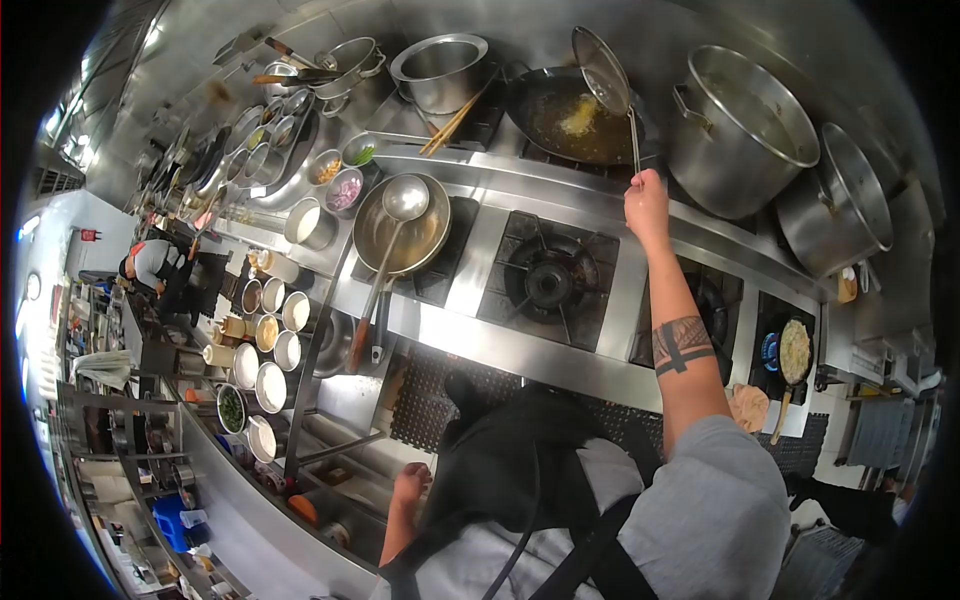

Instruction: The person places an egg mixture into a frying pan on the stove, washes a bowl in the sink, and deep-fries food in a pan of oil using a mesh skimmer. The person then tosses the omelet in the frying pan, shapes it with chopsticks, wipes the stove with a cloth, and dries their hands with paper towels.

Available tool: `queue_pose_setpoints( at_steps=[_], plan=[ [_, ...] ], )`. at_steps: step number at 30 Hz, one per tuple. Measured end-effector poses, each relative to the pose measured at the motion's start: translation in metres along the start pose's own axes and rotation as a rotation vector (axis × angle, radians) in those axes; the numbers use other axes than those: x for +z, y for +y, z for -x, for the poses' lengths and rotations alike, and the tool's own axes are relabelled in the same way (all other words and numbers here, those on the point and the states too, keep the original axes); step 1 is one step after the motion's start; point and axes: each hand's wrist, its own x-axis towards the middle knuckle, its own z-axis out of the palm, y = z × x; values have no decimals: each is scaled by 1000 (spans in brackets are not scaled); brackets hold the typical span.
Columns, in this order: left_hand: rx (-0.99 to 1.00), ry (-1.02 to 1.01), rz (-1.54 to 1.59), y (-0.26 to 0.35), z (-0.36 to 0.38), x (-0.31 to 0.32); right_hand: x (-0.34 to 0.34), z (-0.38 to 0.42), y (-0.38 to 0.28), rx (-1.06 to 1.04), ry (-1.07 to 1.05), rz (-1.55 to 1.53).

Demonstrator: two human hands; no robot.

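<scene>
My right hand (647, 203) is stretched forward and shut on the long thin handle of a round mesh skimmer (601, 68). The skimmer's head is tilted up over the far edge of a dark wok (560, 120) holding oil and a pale clump of frying food. My left hand (410, 487) hangs low at my side by the counter edge, fingers loose, holding nothing. My forearm, with a dark band tattoo, crosses over the steel stove front.
A steel pan (425, 240) with a ladle (404, 198) resting in it sits on the left burner, beside a bare burner (548, 281). Large stockpots (742, 128) stand at the right, condiment tubs (330, 168) and bowls (271, 345) at the left. Another person (152, 262) works far left.
</scene>
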Motion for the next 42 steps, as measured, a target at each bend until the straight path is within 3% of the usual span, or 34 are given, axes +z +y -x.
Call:
queue_pose_setpoints(
  at_steps=[2, 3, 4, 6, 9, 11, 13, 17, 19, 21, 24, 27, 32, 37, 39, 40, 42],
  plan=[
    [50, -18, -32, -11, -8, -3, -2, 1, 6, -61, 72, -1],
    [142, -43, -109, -45, -30, -6, -5, 1, 8, -34, 64, 17],
    [294, -67, -258, -84, -55, -10, -7, 1, 9, -8, 55, 36],
    [801, -46, -635, -155, -97, -12, -12, 1, 8, 24, 61, 44],
    [409, -181, -579, -159, -78, -16, -19, -2, 1, 92, 50, 76],
    [401, -188, -629, -173, -79, -20, -27, -6, -15, 128, 36, 97],
    [416, -189, -661, -172, -79, -24, -36, -11, -37, 333, -60, 42],
    [482, -202, -732, -165, -83, -29, -23, -24, -36, 409, -110, -113],
    [533, -208, -792, -161, -85, -30, -17, -30, -34, 560, -229, -431],
    [557, -202, -833, -152, -84, -29, -15, -31, -31, 616, -216, -557],
    [260, -113, -414, -118, -70, -20, -18, -24, -38, 670, -197, -733],
    [172, -95, -415, -104, -64, -15, -24, -18, -47, 674, -193, -791],
    [200, -128, -467, -120, -83, -20, -16, -15, -62, 629, -214, -939],
    [270, -106, -600, -150, -100, -29, 31, -20, -90, 584, -197, -860],
    [649, -109, -749, -143, -101, -36, 54, -25, -119, 422, -193, -632],
    [656, -94, -754, -143, -103, -42, 70, -32, -130, 414, -191, -646],
    [618, -141, -603, -149, -97, -48, 105, -52, -157, -201, 100, -82]
  ],
)
